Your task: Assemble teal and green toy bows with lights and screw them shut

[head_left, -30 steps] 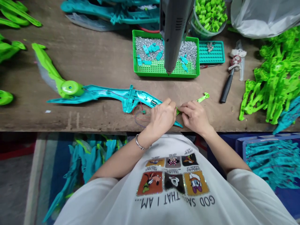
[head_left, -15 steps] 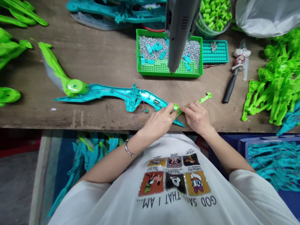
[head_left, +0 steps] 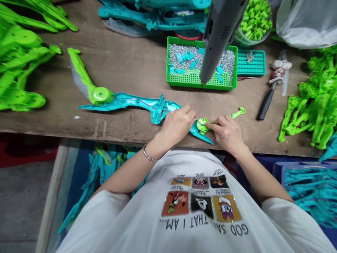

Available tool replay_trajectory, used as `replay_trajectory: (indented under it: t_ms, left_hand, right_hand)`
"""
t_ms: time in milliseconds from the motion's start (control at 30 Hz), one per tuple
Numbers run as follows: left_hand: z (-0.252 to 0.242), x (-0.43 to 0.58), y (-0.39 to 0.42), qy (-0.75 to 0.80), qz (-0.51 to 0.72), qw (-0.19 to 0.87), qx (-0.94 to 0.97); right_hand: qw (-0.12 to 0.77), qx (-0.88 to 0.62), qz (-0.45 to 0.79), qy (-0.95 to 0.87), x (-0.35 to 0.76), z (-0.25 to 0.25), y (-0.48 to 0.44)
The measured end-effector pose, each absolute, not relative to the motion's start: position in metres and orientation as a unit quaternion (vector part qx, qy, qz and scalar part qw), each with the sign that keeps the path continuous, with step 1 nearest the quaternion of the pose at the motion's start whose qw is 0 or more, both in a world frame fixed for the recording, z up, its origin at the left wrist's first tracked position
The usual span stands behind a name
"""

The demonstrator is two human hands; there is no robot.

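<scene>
A long turquoise plastic shell (head_left: 140, 102), shaped like a toy bow body, lies along the table with its ribbed inside up. At its right end sits the round hub (head_left: 202, 124) of a lime-green plastic arm (head_left: 238, 112). My left hand (head_left: 175, 124) is closed over the shell, its fingertips pinching what looks like a thin wire at the hub's left edge. Closed around the green arm, my right hand (head_left: 228, 134) has its index fingertip against the hub. My left hand hides the shell's circuit board and part of its wiring.
A grey electric screwdriver (head_left: 223, 38) hangs over a green basket (head_left: 201, 84) of screws and turquoise clips. A black-handled tool (head_left: 265, 103) lies to the right. Green parts are piled at left (head_left: 23, 70) and right (head_left: 316, 105); a blue crate (head_left: 279, 172) stands below the table edge.
My left hand has drawn back left and up from the hub, uncovering it. My right hand stays at the green arm, its index finger now reaching the hub. The whole view has shifted.
</scene>
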State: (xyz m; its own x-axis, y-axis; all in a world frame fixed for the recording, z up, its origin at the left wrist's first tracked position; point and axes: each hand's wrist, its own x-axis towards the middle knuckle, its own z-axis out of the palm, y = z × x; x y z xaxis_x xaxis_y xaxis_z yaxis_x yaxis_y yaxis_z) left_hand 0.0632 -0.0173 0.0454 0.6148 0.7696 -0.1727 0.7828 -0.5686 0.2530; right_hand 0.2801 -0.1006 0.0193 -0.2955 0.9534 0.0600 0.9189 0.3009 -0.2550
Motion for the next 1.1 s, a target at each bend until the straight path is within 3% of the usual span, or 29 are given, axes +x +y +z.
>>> replay_trajectory:
  t_ms: [367, 733, 1100]
  left_hand:
    - [0.041, 0.070, -0.014, 0.443, -0.038, 0.142, 0.884]
    - [0.059, 0.043, -0.009, 0.450, 0.035, 0.218, 0.865]
    - [0.057, 0.046, 0.020, 0.430, -0.018, 0.213, 0.877]
  right_hand:
    - [0.147, -0.559, 0.129, -0.806, 0.260, 0.035, -0.097]
    - [0.103, -0.563, 0.133, -0.809, 0.244, 0.027, -0.091]
    - [0.067, -0.561, 0.119, -0.816, 0.236, 0.026, -0.087]
